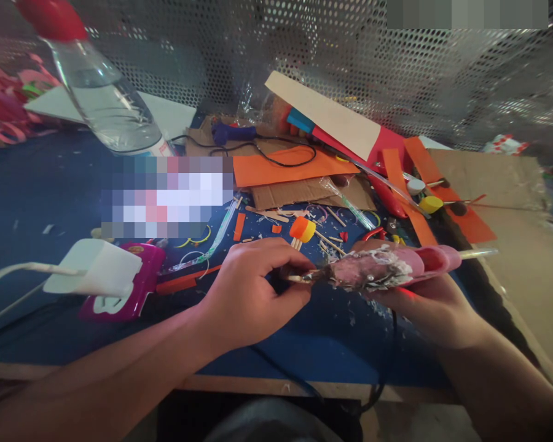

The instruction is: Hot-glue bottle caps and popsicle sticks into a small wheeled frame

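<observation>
A pink hot glue gun [378, 268], crusted with whitish dried glue, is gripped by my right hand [435, 310]. A clear glue stick [479, 252] juts from its back end, and the nozzle points left. My left hand [253, 288] is closed in a pinch on a small wooden stick [299, 279], right at the nozzle tip. Whether nozzle and stick touch I cannot tell. Just beyond my hands stands a small orange and yellow cap-like piece [303, 229] with several pale sticks below it.
A plugged white charger [96, 270] sits in a magenta socket box [150, 276] at left, near a water bottle [115, 110]. Orange strips [281, 164], cardboard [502, 215], a blue-handled tool [233, 132] and scraps lie beyond. A black cord [393, 344] hangs over the front edge.
</observation>
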Motion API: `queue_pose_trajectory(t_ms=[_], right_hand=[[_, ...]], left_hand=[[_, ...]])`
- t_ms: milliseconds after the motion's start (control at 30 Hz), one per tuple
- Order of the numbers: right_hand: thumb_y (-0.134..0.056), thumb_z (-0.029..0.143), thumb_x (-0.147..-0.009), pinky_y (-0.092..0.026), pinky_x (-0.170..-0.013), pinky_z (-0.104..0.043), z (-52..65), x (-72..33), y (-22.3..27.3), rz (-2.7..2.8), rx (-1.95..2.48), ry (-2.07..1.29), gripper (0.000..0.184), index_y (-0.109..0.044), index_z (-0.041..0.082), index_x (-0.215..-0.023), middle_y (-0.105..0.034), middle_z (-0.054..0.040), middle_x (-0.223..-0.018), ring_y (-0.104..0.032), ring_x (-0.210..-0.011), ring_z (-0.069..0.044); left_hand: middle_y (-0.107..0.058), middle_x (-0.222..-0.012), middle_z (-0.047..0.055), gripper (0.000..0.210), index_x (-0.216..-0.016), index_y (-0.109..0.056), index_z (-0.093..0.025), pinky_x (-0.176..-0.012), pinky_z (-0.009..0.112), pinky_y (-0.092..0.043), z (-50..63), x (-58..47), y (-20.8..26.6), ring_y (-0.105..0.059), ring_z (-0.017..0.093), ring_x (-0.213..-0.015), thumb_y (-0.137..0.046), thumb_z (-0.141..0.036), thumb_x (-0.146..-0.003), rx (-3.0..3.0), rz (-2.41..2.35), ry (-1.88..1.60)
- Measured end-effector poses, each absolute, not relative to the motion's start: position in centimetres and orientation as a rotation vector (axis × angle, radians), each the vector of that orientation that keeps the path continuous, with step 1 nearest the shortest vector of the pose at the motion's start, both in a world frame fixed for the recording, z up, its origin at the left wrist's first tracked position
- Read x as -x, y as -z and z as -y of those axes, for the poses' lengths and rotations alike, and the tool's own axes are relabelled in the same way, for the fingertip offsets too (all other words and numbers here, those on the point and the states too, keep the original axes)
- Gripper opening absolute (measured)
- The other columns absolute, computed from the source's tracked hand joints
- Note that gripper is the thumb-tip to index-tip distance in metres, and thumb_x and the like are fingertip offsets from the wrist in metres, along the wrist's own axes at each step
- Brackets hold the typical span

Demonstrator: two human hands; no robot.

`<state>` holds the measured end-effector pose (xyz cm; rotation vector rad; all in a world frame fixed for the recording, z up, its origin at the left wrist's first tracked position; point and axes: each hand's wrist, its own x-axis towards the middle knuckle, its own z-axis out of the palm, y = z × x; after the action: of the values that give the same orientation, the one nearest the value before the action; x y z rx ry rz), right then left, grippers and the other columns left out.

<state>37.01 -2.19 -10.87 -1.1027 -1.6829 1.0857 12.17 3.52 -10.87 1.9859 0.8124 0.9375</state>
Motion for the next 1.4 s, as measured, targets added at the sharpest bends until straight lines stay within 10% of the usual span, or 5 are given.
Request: queue_pose_trajectory(t_ms=[1400], right_hand=[[-0.069, 0.037, -0.096, -0.053, -0.063, -0.031, 2.22, -37.13, 11.01, 1.674, 1.148, -1.065, 0.013, -0.077, 0.03, -0.103, -0.07, -0.0028, -0.087, -0.062, -0.07, -0.02]], left_hand=[[-0.076, -0.078, 0.001, 0.016, -0.084, -0.076, -0.017, -0.066, 0.026, -0.05, -3.59, -12.18, 10.65, -0.065, 0.012, -0.069, -0.069, -0.006, -0.075, -1.989, -0.818, -0.943]])
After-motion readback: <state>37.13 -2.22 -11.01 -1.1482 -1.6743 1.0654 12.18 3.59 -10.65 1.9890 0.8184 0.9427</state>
